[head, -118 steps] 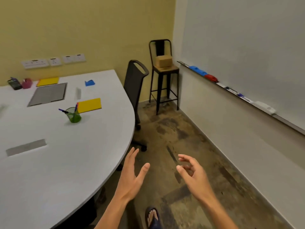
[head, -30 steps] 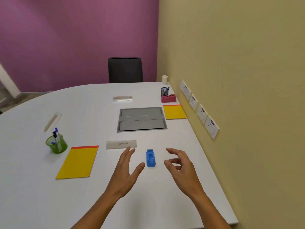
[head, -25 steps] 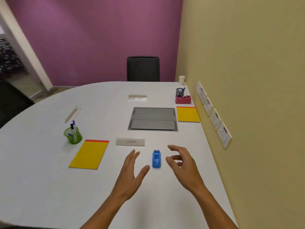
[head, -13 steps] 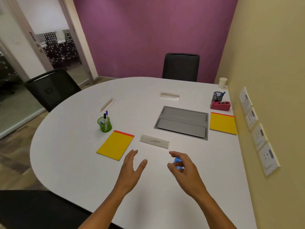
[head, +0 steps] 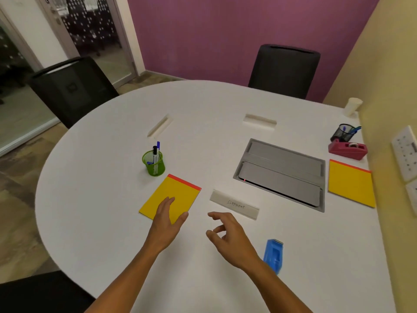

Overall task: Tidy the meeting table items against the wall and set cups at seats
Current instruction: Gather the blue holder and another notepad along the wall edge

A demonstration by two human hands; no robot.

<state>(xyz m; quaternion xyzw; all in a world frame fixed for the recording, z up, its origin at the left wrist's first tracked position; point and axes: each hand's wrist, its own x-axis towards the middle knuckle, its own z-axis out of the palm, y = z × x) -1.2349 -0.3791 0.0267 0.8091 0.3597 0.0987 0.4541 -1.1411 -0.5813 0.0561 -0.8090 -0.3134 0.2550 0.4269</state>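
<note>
Your left hand (head: pixel 168 224) reaches out over the white table (head: pixel 94 168) with fingers straight, its tips over the near corner of the yellow notepad (head: pixel 178 193); whether it touches, you cannot tell. Your right hand (head: pixel 230 239) hovers beside it, fingers loosely curled, holding nothing. The 2 hands are apart. The blue tape dispenser (head: pixel 274 254) lies just right of your right wrist. A green pen cup (head: pixel 154 162) stands behind the notepad. A paper cup (head: pixel 352 106) sits in the far corner against the yellow wall (head: pixel 392 64).
</note>
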